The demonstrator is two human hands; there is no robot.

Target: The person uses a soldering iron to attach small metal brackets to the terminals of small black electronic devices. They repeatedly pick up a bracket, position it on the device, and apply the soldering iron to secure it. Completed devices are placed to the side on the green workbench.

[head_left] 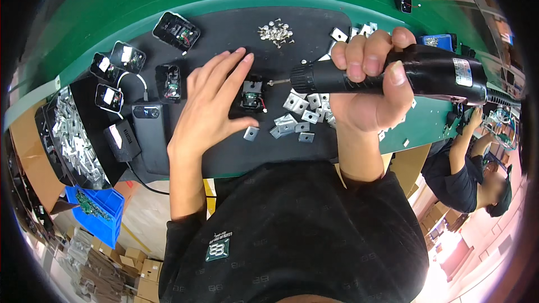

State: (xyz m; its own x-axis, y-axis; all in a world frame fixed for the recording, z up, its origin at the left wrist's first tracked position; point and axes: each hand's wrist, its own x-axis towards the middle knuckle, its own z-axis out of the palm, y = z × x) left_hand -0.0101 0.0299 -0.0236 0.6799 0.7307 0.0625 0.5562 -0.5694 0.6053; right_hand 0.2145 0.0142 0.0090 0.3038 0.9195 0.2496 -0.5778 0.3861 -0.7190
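Observation:
My right hand (370, 78) is wrapped round a black electric screwdriver (435, 73), held sideways above the mat. Its bit points left, and what looks like a small screw (270, 83) sits at the tip. Close by that tip lies a small open black housing (252, 96) with a green circuit board and a thin red wire. My left hand (210, 98) is open beside this housing, fingers stretched and thumb apart, holding nothing. Just below the left thumb is a square metal plate (251, 133) with a hole.
Several loose metal plates (295, 123) and a pile of screws (276, 32) lie on the black mat (236, 28). More housings (176, 31) stand left, near a grey power bank (150, 134) and a bin of metal parts (76, 140). At right, another person (460, 174) works.

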